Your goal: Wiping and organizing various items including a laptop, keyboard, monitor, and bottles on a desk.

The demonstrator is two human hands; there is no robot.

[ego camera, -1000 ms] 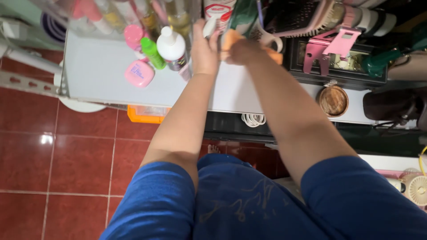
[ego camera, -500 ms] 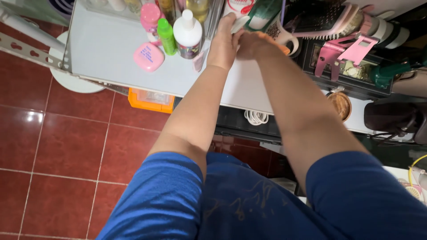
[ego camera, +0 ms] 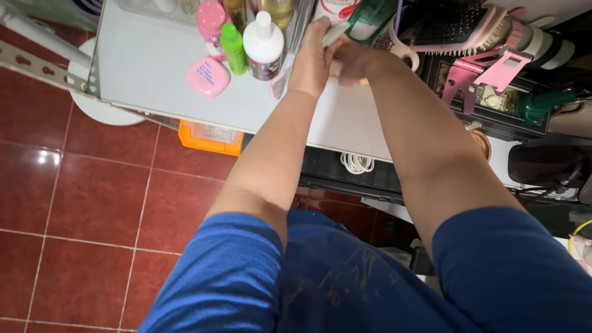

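Head view, top centre of the frame: a small white tube (ego camera: 335,34) slants lower left to upper right, pinched by the left hand (ego camera: 311,58) — the right hand (ego camera: 351,61) curls beside it, its grip unclear — over a white shelf (ego camera: 148,68) above red floor tiles (ego camera: 92,203).

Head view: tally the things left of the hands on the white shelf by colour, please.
Pink: 2, compact and pink-capped bottle
Green: 1, green bottle
White: 1, white bottle
Total: 4, all left of the left hand on the shelf.
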